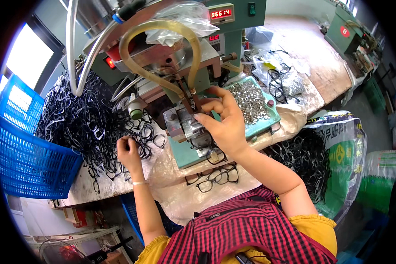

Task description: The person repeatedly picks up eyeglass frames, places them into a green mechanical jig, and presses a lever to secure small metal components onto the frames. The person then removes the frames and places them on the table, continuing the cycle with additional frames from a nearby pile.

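My right hand (226, 125) is at the bench machine (193, 127), thumb and fingers closed together beside its upright metal tool tip. What they pinch, if anything, is too small to make out. Just below, a dark eyeglass frame (216, 157) hangs at the machine's metal fixture. My left hand (128, 152) is curled, fingertips pressed together, at the edge of a large heap of black eyeglass frames (79, 119); its grip is partly hidden. Several glasses frames (218, 177) lie on the brown covering close to my body.
A green tray of small metal parts (251, 103) sits right of the machine. Blue plastic baskets (35, 154) stand at far left. An open sack of dark frames (303, 165) is at right. Hoses (163, 26) loop above the machine, and plastic bags (295, 83) lie farther back.
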Demonstrator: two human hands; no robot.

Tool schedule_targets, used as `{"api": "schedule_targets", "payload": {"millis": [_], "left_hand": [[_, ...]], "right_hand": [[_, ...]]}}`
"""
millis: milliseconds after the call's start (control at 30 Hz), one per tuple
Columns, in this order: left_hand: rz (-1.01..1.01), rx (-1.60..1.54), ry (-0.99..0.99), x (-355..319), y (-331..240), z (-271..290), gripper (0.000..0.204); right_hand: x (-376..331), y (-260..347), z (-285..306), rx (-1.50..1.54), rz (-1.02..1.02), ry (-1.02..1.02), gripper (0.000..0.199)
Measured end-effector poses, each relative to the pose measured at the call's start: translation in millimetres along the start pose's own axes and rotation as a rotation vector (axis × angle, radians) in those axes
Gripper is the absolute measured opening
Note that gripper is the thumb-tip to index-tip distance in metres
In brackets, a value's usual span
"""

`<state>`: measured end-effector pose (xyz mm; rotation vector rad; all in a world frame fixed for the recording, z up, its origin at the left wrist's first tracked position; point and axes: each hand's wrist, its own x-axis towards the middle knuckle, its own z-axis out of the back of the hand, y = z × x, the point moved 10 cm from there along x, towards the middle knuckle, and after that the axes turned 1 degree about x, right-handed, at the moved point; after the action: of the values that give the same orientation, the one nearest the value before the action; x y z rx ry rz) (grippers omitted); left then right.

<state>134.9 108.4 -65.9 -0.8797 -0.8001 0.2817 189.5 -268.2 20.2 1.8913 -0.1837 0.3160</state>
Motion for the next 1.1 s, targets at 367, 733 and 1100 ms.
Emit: {"api": "schedule_targets", "payload": {"millis": [367, 733, 1100], "left_hand": [[-0.808, -0.392, 0.595, -91.5, -276.2, -62.7, 0.021], [-0.769, -0.373, 0.627, -87.6, -280.3, -76.3, 0.019], [-0.426, -0.091, 0.162, -94.3, -170.9, 26.0, 0.024]], "right_hand": [[12.1, 20.9, 39.6, -0.873, 0.373, 0.026, 0.026], [21.5, -27.3, 102.8, -1.205, 0.476, -0.143, 0.01], [5.5, -8.7, 115.2, -1.17, 0.537, -0.195, 0.007]]}}
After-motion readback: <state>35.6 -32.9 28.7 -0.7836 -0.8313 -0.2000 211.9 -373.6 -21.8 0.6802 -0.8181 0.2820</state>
